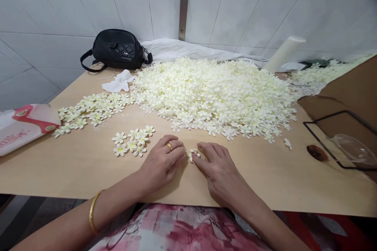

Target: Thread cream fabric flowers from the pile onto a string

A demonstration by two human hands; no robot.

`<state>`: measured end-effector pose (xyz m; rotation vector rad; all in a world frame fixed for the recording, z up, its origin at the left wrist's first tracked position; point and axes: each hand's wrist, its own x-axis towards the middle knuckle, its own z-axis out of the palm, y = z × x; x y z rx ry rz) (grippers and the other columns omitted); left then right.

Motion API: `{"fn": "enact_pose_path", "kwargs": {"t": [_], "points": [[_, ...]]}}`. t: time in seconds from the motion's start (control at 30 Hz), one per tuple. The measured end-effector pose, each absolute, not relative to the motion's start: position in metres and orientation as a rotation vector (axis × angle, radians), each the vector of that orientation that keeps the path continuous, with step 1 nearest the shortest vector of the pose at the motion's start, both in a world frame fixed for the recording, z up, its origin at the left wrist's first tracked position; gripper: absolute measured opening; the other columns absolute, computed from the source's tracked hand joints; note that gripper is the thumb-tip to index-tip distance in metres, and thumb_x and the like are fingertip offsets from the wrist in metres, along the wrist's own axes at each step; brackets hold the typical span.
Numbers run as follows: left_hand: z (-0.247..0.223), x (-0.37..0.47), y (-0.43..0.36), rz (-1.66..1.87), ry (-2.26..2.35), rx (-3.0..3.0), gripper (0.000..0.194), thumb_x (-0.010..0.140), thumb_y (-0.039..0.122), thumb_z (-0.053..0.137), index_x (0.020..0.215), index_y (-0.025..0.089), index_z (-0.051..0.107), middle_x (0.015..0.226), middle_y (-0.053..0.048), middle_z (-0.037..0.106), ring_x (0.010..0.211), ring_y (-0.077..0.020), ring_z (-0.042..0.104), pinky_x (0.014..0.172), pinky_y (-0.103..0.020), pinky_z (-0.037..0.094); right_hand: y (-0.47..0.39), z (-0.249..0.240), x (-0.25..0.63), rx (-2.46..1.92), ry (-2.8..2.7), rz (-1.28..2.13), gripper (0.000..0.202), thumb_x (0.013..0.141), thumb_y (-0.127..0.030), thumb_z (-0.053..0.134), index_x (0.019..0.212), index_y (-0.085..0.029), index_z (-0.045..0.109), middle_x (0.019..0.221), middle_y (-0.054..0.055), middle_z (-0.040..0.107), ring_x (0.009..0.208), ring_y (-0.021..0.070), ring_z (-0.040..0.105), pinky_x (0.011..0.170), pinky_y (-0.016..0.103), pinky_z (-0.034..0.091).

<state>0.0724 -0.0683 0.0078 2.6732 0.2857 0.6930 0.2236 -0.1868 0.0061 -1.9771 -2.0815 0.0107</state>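
A small pale-yellow artificial flower (193,155) lies on the table between my hands. My right hand (219,166) has its thumb on this flower, with the index fingertip close beside it and the other fingers bent over the tabletop. Just left of the flower, my left hand (165,160), wearing a gold ring, has its fingers curled together; the view hides anything inside them. Left of that hand sits a small group of separate flowers (131,146), laid face up. Beyond both hands rises a big heap of the same flowers (212,96).
A spread of flowers (94,110) and a red-and-white packet (26,127) lie on the left. Behind are a black bag (118,49), a crumpled tissue (119,81) and a white roll (284,53). Cardboard (350,90), a black frame (321,141) and a brown disc (317,152) stand right.
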Motion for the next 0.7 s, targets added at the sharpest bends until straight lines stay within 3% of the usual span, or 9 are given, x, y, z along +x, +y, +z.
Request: {"fn": "enact_pose_path", "kwargs": {"t": [0.23,0.43,0.7], "points": [[0.003,0.077,-0.081,0.66,0.034,2.829,0.027,0.077,0.007,0.041,0.098,0.012,0.056,0.105,-0.012,0.06,0.098,-0.0213,0.051,0.09,-0.042,0.041,-0.193,0.001,0.225,-1.899,-1.89,0.209,0.04,0.075,-0.003,0.039,0.107,-0.02,0.056,0.108,0.011,0.049,0.098,0.0213,0.044,0.081,0.037,0.04],[-0.002,0.077,-0.082,0.657,0.027,2.82,0.025,0.079,0.009,0.039,0.097,0.011,0.057,0.097,-0.011,0.064,0.094,-0.0184,0.054,0.089,-0.036,0.044,-0.191,0.002,0.23,-1.777,-1.796,0.328,0.042,0.077,-0.002,0.035,0.11,-0.02,0.054,0.105,0.009,0.053,0.097,0.0179,0.048,0.082,0.032,0.043],[-0.013,0.083,-0.089,0.768,-0.083,2.969,0.024,0.078,0.008,0.041,0.093,0.0,0.058,0.093,-0.02,0.063,0.098,-0.025,0.054,0.089,-0.039,0.044,-0.191,-0.001,0.221,-1.916,-2.245,-0.037,0.045,0.065,-0.001,0.043,0.108,-0.001,0.055,0.11,0.02,0.052,0.1,0.0292,0.043,0.088,0.045,0.035]]}}
